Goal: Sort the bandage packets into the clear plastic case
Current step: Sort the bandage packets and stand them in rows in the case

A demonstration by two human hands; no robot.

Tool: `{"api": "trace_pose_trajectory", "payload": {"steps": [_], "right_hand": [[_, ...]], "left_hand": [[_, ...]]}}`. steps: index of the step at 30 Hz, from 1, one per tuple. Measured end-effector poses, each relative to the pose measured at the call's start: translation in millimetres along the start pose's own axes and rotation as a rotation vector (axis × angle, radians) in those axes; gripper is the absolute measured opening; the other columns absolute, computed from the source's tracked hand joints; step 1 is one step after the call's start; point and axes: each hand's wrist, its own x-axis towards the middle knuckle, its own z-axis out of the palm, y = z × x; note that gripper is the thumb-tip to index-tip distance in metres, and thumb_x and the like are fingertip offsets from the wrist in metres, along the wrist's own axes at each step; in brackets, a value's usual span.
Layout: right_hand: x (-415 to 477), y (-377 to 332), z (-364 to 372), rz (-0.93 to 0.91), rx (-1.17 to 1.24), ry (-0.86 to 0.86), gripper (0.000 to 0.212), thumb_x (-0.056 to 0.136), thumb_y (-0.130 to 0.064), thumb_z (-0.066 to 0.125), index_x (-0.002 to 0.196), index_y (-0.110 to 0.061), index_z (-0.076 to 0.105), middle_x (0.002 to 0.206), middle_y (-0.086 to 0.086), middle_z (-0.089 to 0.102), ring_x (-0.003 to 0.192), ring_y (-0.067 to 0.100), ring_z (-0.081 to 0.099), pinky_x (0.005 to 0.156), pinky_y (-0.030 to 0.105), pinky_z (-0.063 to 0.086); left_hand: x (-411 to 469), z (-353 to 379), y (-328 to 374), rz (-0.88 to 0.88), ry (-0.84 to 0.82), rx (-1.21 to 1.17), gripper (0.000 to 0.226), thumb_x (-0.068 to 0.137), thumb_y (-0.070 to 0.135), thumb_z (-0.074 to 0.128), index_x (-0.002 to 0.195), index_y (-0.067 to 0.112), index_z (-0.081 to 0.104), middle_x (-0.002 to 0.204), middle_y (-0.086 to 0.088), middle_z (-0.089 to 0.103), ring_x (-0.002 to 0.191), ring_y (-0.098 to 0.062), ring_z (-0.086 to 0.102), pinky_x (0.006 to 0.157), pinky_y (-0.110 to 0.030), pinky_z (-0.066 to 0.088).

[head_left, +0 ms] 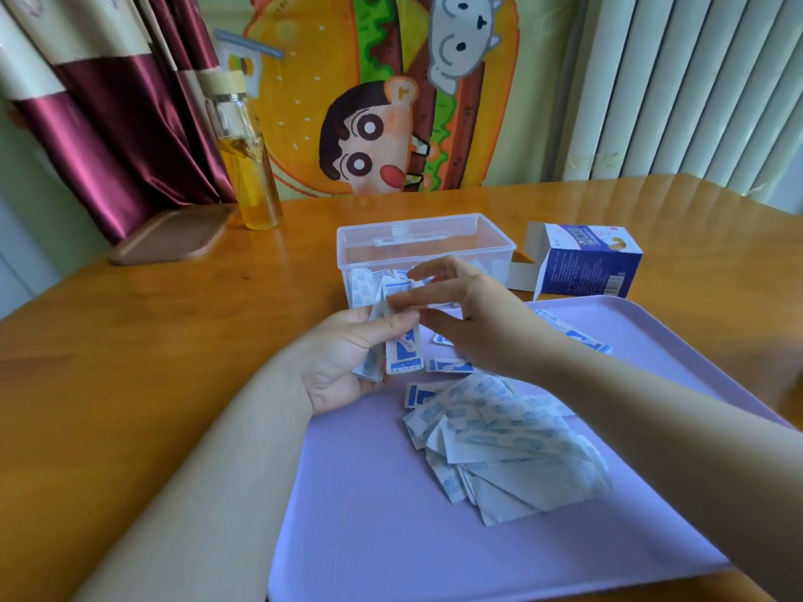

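My left hand (pixel 343 358) grips a small stack of blue-and-white bandage packets (pixel 402 349) upright over the far left corner of the lilac tray (pixel 391 536). My right hand (pixel 473 315) hovers just right of the stack, its thumb and fingertips pinching the top of the packets. Right behind both hands stands the clear plastic case (pixel 426 241), open at the top, with a few packets showing through its front wall. A loose pile of several packets (pixel 499 436) lies on the tray below my right forearm.
An opened blue bandage box (pixel 586 267) lies right of the case. A glass bottle of yellow liquid (pixel 250 167) and a brown lid or board (pixel 174 236) stand at the table's back left. A cartoon cloth and a curtain hang behind the wooden table (pixel 152 341).
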Motion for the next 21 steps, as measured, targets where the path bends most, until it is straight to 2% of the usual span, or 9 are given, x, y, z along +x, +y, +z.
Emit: {"api": "trace_pose_trajectory", "payload": {"steps": [1, 3, 5, 7, 10, 12, 14, 16, 21], "right_hand": [[-0.2, -1.5, -3.5, 0.000, 0.003, 0.005, 0.026, 0.093, -0.019, 0.055, 0.113, -0.030, 0.068, 0.113, -0.010, 0.047, 0.090, 0.002, 0.050, 0.065, 0.006, 0.041], [1.2, -2.3, -10.6, 0.019, -0.007, 0.035, 0.022, 0.093, -0.019, 0.056, 0.109, -0.027, 0.070, 0.104, -0.009, 0.056, 0.085, 0.003, 0.054, 0.068, 0.007, 0.042], [3.9, 1.2, -18.8, 0.103, -0.045, 0.018, 0.019, 0.092, -0.017, 0.058, 0.104, -0.023, 0.072, 0.088, -0.012, 0.062, 0.072, -0.002, 0.054, 0.063, 0.004, 0.040], [3.9, 6.2, -24.4, 0.165, -0.165, -0.155, 0.018, 0.087, -0.018, 0.064, 0.103, -0.019, 0.072, 0.077, -0.017, 0.062, 0.063, -0.008, 0.052, 0.056, 0.002, 0.038], [1.8, 10.0, -22.2, 0.222, -0.348, -0.469, 0.028, 0.081, -0.027, 0.071, 0.108, -0.020, 0.068, 0.090, -0.008, 0.067, 0.064, -0.001, 0.052, 0.059, 0.012, 0.039], [5.1, 8.6, -18.8, 0.246, -0.423, -0.540, 0.034, 0.079, -0.031, 0.072, 0.110, -0.019, 0.065, 0.092, -0.005, 0.066, 0.072, 0.010, 0.053, 0.064, 0.021, 0.040], [12.7, 5.9, -17.5, 0.281, -0.446, -0.563, 0.034, 0.078, -0.033, 0.073, 0.108, -0.020, 0.064, 0.083, -0.011, 0.057, 0.077, 0.013, 0.051, 0.066, 0.024, 0.040], [21.6, 4.9, -18.1, 0.316, -0.479, -0.616, 0.035, 0.077, -0.035, 0.074, 0.106, -0.019, 0.064, 0.076, -0.014, 0.051, 0.075, 0.013, 0.049, 0.063, 0.023, 0.038], [34.1, 6.9, -19.5, 0.362, -0.489, -0.731, 0.036, 0.077, -0.037, 0.074, 0.105, -0.016, 0.067, 0.080, -0.008, 0.059, 0.079, 0.014, 0.052, 0.063, 0.022, 0.037]], "left_hand": [[0.0, -0.1, 0.8, 0.010, 0.013, 0.001, 0.021, 0.073, 0.014, 0.062, 0.094, 0.013, 0.063, 0.068, 0.000, 0.069, 0.057, -0.011, 0.066, 0.048, -0.018, 0.050], [0.1, -2.9, 1.3, 0.017, 0.054, 0.024, 0.026, 0.069, 0.016, 0.065, 0.095, 0.013, 0.065, 0.075, -0.003, 0.070, 0.062, -0.013, 0.066, 0.051, -0.019, 0.049], [2.1, -9.0, 0.1, 0.037, 0.156, 0.189, 0.028, 0.071, 0.016, 0.070, 0.098, 0.012, 0.066, 0.085, -0.007, 0.068, 0.069, -0.018, 0.061, 0.055, -0.022, 0.043], [3.1, -15.5, -2.3, 0.076, 0.274, 0.542, 0.018, 0.078, 0.015, 0.072, 0.094, 0.014, 0.065, 0.079, -0.003, 0.065, 0.065, -0.016, 0.053, 0.050, -0.022, 0.035], [5.3, -20.1, -5.2, 0.121, 0.340, 0.798, 0.017, 0.079, 0.019, 0.074, 0.091, 0.014, 0.064, 0.078, 0.000, 0.066, 0.065, -0.013, 0.057, 0.055, -0.025, 0.039], [6.8, -18.1, -6.1, 0.146, 0.377, 0.928, 0.025, 0.078, 0.022, 0.076, 0.094, 0.012, 0.060, 0.081, -0.002, 0.064, 0.068, -0.014, 0.056, 0.058, -0.025, 0.039], [6.9, -16.4, -7.2, 0.165, 0.423, 1.054, 0.026, 0.078, 0.024, 0.076, 0.090, 0.013, 0.055, 0.076, 0.001, 0.060, 0.061, -0.010, 0.051, 0.051, -0.023, 0.032], [7.9, -16.5, -8.4, 0.179, 0.455, 1.117, 0.026, 0.079, 0.023, 0.075, 0.083, 0.014, 0.051, 0.074, 0.002, 0.059, 0.057, -0.010, 0.048, 0.048, -0.024, 0.029], [10.2, -18.5, -4.9, 0.278, 0.543, 1.068, 0.020, 0.082, 0.021, 0.071, 0.082, 0.010, 0.054, 0.068, 0.000, 0.054, 0.054, -0.014, 0.043, 0.048, -0.027, 0.028]]}}
